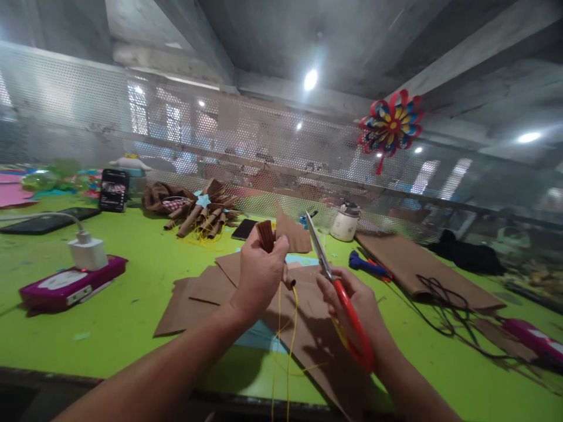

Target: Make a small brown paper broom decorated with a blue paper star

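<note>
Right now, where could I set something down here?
Green tabletop is mostly bare between the purple power strip and brown paper sheets, and in front of the black cable. It's crowded beneath the red-handled scissors and along the perforated screen.

One left hand (260, 272), one right hand (360, 299), one pair of scissors (324, 261), one table (145, 287).
In view are two purple power strips (74, 284), one white charger (88, 253), one upright phone (114, 190), one pale jug (345, 225) and one flower ornament (393, 125).

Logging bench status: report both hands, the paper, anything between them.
Left hand gripping pleated brown paper. Right hand holding red-handled scissors. Yellow strings hanging between.
</note>
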`<state>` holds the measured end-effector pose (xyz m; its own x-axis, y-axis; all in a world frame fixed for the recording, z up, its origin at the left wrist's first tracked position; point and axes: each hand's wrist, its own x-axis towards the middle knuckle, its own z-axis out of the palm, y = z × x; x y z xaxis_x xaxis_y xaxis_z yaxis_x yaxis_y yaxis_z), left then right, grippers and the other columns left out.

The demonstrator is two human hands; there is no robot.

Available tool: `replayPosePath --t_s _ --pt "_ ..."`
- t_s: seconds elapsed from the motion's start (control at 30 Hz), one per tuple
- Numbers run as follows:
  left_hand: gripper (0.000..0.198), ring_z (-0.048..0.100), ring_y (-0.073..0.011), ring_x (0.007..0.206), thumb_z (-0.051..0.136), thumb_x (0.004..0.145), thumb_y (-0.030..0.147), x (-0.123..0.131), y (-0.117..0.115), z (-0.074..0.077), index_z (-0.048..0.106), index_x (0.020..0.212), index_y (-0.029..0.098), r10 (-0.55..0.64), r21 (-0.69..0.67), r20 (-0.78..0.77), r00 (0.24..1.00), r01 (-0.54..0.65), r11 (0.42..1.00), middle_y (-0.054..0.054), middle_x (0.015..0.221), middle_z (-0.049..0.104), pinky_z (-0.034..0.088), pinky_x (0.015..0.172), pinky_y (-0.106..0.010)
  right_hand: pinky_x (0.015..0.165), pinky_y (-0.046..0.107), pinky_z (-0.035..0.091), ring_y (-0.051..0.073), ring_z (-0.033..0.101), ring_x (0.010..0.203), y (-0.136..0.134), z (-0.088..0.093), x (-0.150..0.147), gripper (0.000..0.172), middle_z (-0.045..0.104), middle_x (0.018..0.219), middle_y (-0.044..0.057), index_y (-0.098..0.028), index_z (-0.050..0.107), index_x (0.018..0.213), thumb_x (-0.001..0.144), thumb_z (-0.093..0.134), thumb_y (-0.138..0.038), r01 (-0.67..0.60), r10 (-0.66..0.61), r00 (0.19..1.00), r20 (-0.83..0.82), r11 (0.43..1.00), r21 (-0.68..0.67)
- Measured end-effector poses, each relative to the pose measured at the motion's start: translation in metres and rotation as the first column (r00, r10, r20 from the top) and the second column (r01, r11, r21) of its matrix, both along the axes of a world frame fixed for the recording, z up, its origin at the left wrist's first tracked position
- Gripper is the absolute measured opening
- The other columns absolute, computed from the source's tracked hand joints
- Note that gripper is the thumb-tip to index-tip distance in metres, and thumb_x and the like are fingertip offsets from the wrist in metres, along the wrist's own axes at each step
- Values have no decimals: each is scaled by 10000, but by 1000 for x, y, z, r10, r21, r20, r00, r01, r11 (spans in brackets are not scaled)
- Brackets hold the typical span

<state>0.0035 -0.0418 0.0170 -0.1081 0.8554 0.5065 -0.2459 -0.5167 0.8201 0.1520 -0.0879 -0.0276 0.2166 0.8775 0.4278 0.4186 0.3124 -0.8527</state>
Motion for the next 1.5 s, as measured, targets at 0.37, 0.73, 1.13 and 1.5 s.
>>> replayPosePath --t_s 0.37,0.73,1.13,1.5 --pt "167 592 -124 430 491 716 120 9 9 -8 356 775 199 -330 -257 49 943 332 908 52 509 504 191 304 -141 749 319 433 241 598 859 44 -2 104 394 655 979 111 -163 627 1041 695 560 -338 324 -195 722 664 943 -75" --pt "101 274 -29 242 472 818 203 8 14 -17 392 761 177 -475 -363 -55 878 426 829 -43 460 609 132 322 -172 739 317 420 245 599 865 36 1 115 329 671 942 120 -167 671 939 712 589 -390 254 -20 665 747 946 -200" --pt "159 397 -45 395 553 755 225 13 14 -25 526 627 136 -346 -248 -323 881 274 929 45 468 466 318 418 -163 532 246 390 82 476 529 32 26 24 133 583 637 9 -136 629 724 696 656 -263 -472 409 856 -316 868 -155" --pt "188 509 -112 370 433 814 295 18 14 -38 538 766 146 -498 -300 -541 678 397 867 -1 527 570 407 417 -224 665 320 461 146 592 618 33 4 37 267 646 707 52 -126 641 823 682 681 -348 -568 406 753 -518 798 -200"
